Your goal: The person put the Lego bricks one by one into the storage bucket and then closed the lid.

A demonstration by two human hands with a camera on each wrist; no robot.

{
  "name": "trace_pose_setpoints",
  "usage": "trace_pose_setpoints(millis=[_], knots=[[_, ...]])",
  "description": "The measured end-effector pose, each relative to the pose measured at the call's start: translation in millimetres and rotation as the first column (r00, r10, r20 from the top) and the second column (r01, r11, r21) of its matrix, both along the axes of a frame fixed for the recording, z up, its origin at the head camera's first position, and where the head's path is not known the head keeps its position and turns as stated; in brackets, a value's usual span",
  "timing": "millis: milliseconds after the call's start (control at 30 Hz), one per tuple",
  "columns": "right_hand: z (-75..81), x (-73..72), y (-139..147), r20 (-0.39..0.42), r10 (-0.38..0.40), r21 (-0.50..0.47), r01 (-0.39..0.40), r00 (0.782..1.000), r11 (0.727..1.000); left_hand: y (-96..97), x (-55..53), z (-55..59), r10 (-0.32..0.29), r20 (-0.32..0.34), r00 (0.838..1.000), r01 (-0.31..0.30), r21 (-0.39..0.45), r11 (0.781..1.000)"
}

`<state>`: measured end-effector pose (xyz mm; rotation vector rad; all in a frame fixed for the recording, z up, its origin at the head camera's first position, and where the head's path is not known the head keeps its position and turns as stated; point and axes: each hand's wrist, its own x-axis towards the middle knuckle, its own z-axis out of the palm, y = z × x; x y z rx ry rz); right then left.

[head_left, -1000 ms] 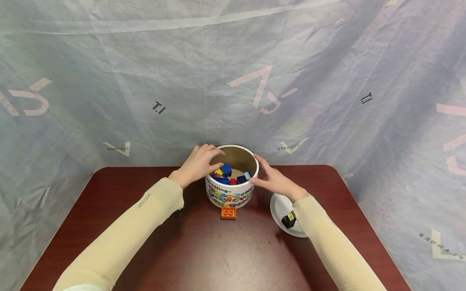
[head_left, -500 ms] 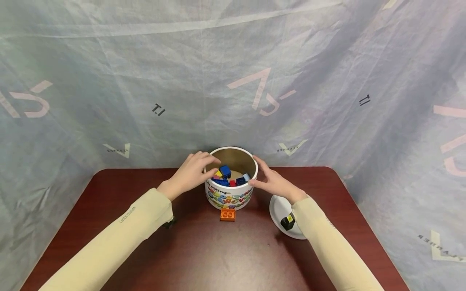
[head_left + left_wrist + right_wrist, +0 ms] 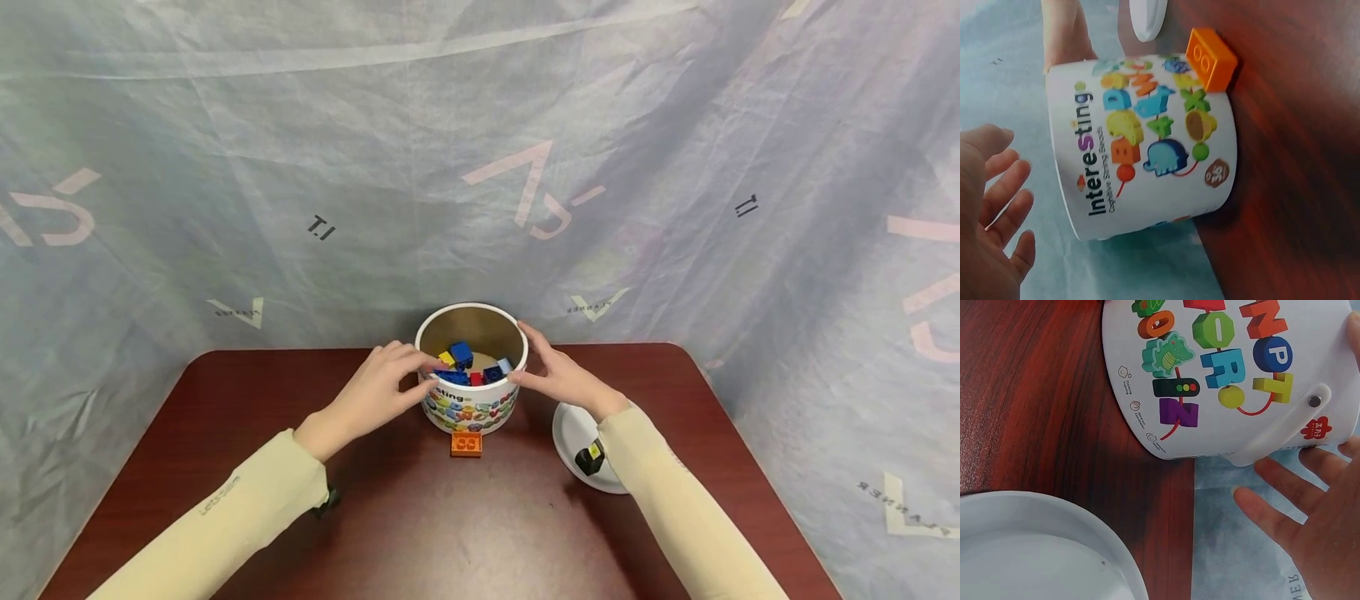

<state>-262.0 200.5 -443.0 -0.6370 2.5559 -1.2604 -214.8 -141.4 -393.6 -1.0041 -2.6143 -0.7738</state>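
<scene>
A white bucket [image 3: 468, 408] printed with colourful letters and animals stands upright at the back of the table. Blue, yellow, red and pale blue toy bricks [image 3: 461, 356] lie inside it. My left hand [image 3: 375, 387] is at the bucket's near left rim, and nothing shows between its loosely bent fingers [image 3: 1010, 206] in the left wrist view. On the other side, my right hand [image 3: 566, 375] rests against the bucket with fingers spread and thumb near the rim. An orange brick [image 3: 467, 444] lies on the table right before the bucket, studs facing me.
A round white lid [image 3: 570, 433] lies on the table to the right, partly under my right forearm in the head view. The bucket's white handle [image 3: 1282, 431] hangs down its side. A grey printed cloth [image 3: 375, 167] rises behind the dark red table [image 3: 480, 533].
My left hand has drawn back left and toward me, from over the bucket's opening to its near left rim. My right hand stays on the bucket's right side.
</scene>
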Motion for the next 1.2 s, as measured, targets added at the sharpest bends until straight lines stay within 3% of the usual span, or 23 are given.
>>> trace_pose_setpoints(millis=[333,600,767,933,1200], knots=[[3.6,1.2,-1,-0.001,-0.01,0.01,0.01,1.0,1.0,-3.0,26.4,-15.8,-0.043,-0.004,0.999,0.043,0.079,0.996],[3.6,0.5,-2,-0.022,-0.018,0.04,0.019,1.0,0.999,-2.8,40.6,-40.3,-0.024,0.066,0.998,0.017,0.097,0.995],[3.1,0.7,-2,-0.016,-0.017,0.032,0.017,1.0,0.999,-0.5,42.2,-59.6,-0.023,0.131,0.991,0.015,0.065,0.998],[1.1,1.2,-1,-0.016,-0.016,0.015,0.016,1.0,1.0,1.2,36.5,-75.6,-0.009,0.201,0.98,0.01,-0.004,1.0],[-0.8,1.1,-1,-0.012,-0.024,0.013,0.024,1.0,1.0,6.3,30.8,-93.0,0.011,0.254,0.967,-0.006,-0.022,1.0]])
